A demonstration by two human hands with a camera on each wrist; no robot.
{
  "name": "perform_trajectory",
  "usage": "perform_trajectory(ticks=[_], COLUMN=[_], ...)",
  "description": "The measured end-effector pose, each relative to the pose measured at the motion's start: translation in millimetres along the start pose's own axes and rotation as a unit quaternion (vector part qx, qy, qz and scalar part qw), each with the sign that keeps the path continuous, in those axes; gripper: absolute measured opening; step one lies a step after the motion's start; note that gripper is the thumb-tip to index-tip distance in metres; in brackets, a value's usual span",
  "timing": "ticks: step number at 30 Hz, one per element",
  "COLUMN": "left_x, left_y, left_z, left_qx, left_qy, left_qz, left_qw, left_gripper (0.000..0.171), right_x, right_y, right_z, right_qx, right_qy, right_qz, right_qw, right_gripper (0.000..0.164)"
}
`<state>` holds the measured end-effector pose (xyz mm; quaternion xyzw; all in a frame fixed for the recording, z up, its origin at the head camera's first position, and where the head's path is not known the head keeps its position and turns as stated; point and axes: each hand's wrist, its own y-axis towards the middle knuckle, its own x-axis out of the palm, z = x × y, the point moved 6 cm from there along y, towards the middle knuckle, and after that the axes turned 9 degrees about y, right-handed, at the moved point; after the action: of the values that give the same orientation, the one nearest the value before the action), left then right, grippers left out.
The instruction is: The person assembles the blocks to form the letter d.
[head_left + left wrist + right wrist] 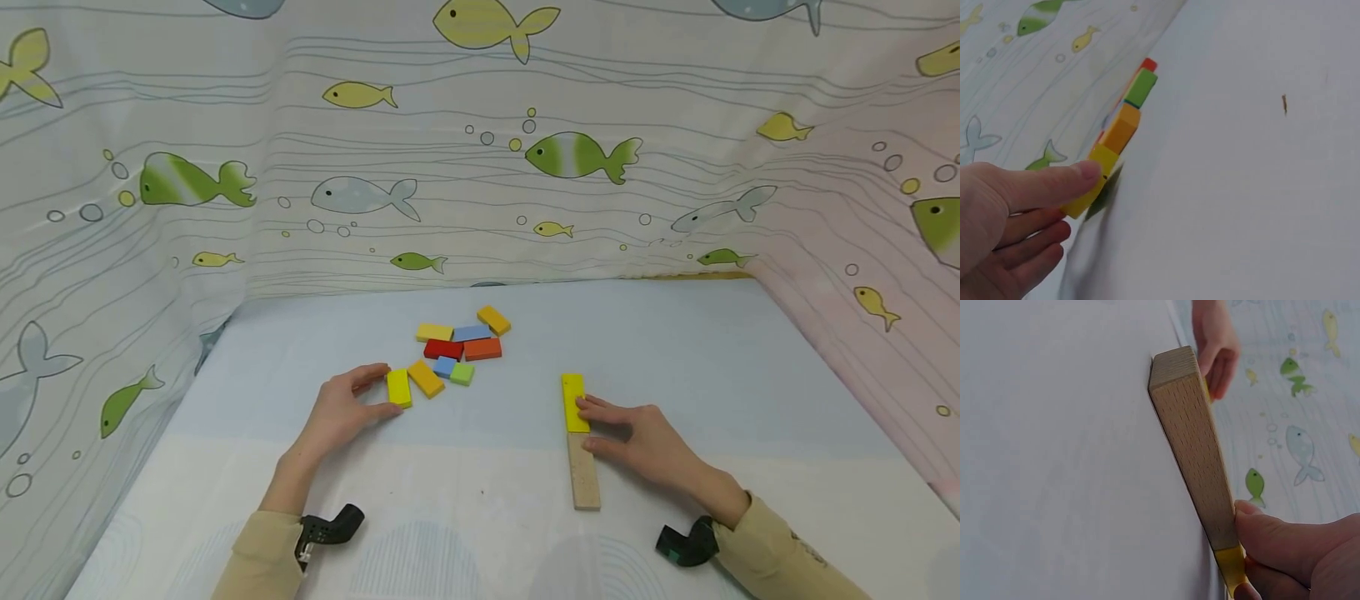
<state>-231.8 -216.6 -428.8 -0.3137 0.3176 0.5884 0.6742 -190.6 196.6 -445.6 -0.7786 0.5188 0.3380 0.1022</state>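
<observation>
In the head view, my left hand (339, 412) pinches a small bright yellow block (399, 388), thumb at its near end and a finger at the far end. The left wrist view shows my thumb (1089, 173) pressed against that block. At the right, my right hand (645, 442) touches two blocks lying end to end. One is a long yellow block (572, 402), with fingertips at its right edge. Nearer me is a plain wooden block (584, 475), its right side met by my thumb, as the right wrist view also shows.
Beside the left hand lies an orange block (426, 379). Past it are a small blue block (445, 367), a green one (462, 374), a red one (444, 349), an orange-red one (483, 348) and others. A fish-patterned cloth (465, 167) encloses the table.
</observation>
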Motion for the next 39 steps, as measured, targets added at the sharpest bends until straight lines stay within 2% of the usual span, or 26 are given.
perform_trajectory(ticks=[6,8,13,20,30,39], left_x=[-3.6,-4.0,-3.8,-1.6,10.9,32.4], left_y=[0.6,0.8,1.3,-0.2,0.0,7.6], left_z=[-2.4,-1.5,6.0,14.8,22.7,49.2], left_qx=[-0.005,0.002,0.027,0.032,0.023,0.051], left_qy=[-0.008,-0.011,-0.03,-0.047,-0.039,-0.054], left_qz=[0.011,0.015,0.022,0.025,0.011,-0.006], left_qw=[0.9999,0.9998,0.9989,0.998,0.9989,0.9973], left_gripper=[0.069,0.069,0.069,0.065,0.065,0.065], right_x=[0.5,0.8,0.9,-0.2,0.3,2.4], right_y=[-0.9,-1.5,-3.1,-3.5,-2.1,-0.8], right_z=[1.1,0.9,-0.3,-1.2,-0.6,2.8], right_qx=[0.006,0.008,0.012,0.009,0.019,0.024], right_qy=[0.003,0.006,0.008,0.003,0.015,0.015], right_qz=[0.001,0.002,0.008,0.013,0.01,0.001], right_qw=[1.0,1.0,1.0,1.0,1.0,1.0], right_gripper=[0.049,0.049,0.05,0.05,0.048,0.049])
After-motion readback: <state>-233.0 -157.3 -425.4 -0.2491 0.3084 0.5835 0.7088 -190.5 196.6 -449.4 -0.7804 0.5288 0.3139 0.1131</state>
